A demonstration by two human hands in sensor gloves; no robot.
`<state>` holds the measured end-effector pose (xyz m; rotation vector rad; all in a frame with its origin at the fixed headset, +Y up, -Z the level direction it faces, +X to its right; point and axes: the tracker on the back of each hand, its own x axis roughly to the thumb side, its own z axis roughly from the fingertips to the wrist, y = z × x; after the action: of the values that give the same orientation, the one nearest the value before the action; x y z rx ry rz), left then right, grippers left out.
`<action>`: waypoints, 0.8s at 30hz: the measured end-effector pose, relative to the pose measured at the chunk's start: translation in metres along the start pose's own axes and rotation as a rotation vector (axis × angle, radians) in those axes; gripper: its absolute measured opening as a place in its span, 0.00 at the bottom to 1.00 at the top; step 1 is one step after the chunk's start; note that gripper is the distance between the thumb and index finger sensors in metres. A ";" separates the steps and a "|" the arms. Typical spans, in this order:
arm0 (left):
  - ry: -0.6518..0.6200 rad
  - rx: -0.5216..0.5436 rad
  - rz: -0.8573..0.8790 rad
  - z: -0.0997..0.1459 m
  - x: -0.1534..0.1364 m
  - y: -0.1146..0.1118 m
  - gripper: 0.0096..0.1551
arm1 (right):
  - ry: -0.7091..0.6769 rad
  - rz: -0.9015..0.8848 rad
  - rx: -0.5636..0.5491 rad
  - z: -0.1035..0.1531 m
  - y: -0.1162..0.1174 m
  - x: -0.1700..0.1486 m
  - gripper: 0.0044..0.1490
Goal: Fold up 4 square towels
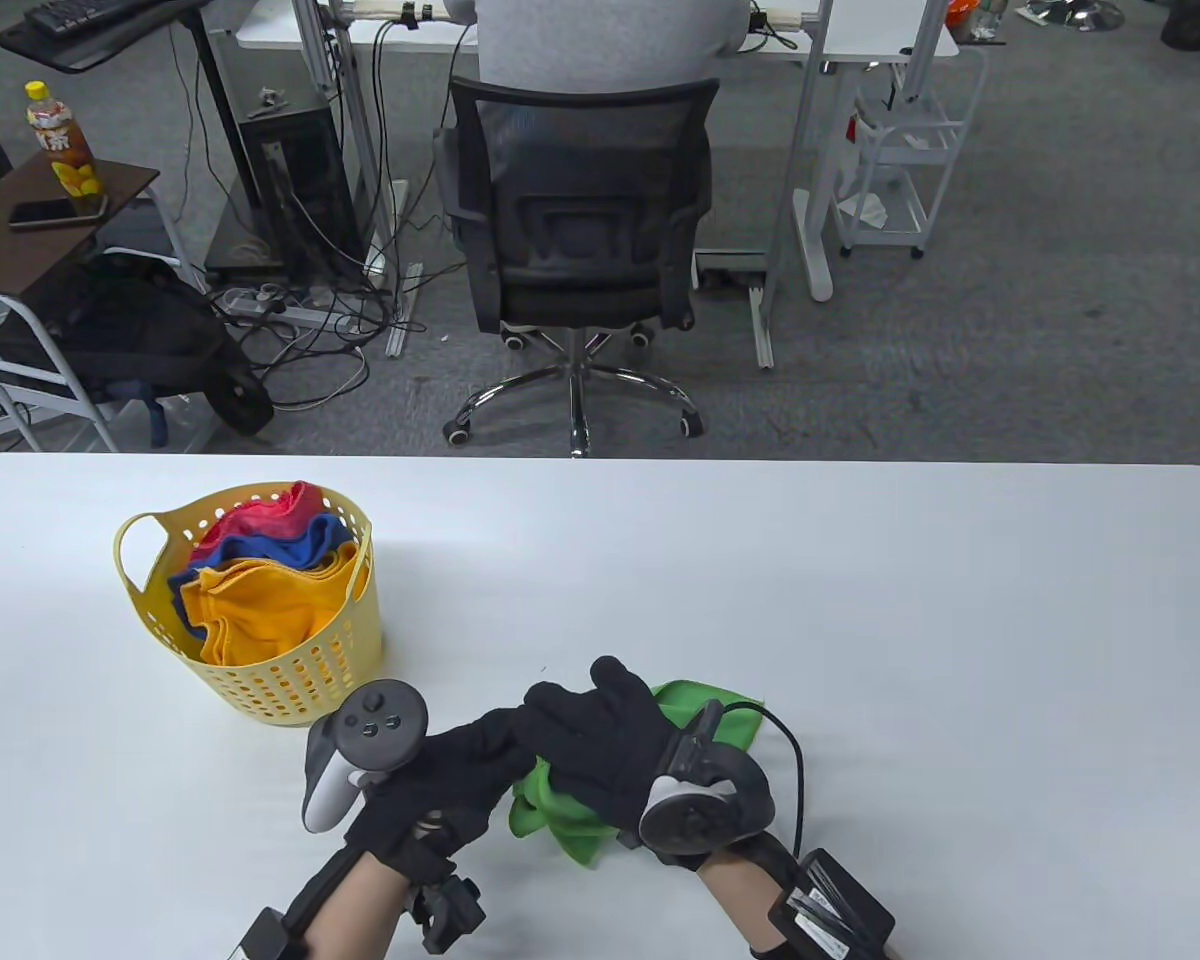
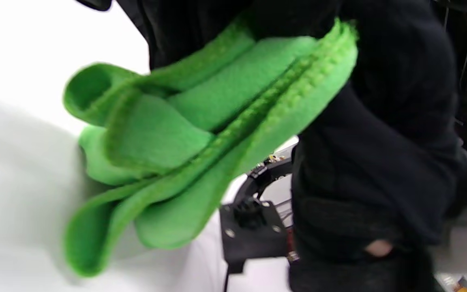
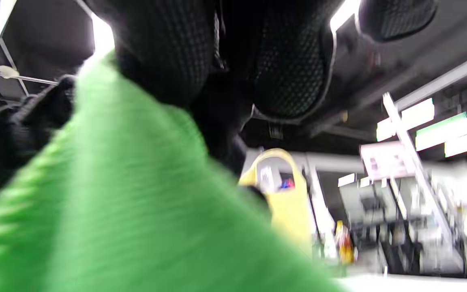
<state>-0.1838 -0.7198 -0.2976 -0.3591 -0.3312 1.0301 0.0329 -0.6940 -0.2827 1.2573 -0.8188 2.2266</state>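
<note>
From the table view I see my left hand and right hand together, gripping a bunched green towel at the near edge of the white table; a perforated yellow basket holds more towels far left. My left wrist view shows fleecy folds with a ribbed hem. My right wrist view is blurred green.

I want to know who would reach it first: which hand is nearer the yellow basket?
Left. The left hand lies just below and right of the basket; the right hand sits farther right, on the green towel.
</note>
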 end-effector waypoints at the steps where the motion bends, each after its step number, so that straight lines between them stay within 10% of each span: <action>1: 0.003 0.006 -0.007 0.000 -0.001 0.001 0.22 | 0.005 0.043 -0.021 0.001 -0.001 0.001 0.27; 9: 0.004 0.299 -0.053 0.031 0.012 0.048 0.21 | 0.280 -0.076 0.177 -0.007 -0.065 -0.044 0.23; 14: -0.005 0.575 -0.040 0.073 0.018 0.095 0.20 | 0.525 -0.188 -0.088 0.020 -0.165 -0.091 0.24; 18: -0.090 0.598 0.021 0.092 0.024 0.112 0.21 | 0.563 -0.181 -0.162 0.040 -0.230 -0.095 0.25; 24: -0.199 0.574 -0.029 0.096 0.053 0.100 0.21 | 0.487 -0.231 -0.236 0.049 -0.257 -0.065 0.24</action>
<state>-0.2770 -0.6143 -0.2505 0.2656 -0.2038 1.0860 0.2578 -0.5484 -0.2493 0.6235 -0.6783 2.0487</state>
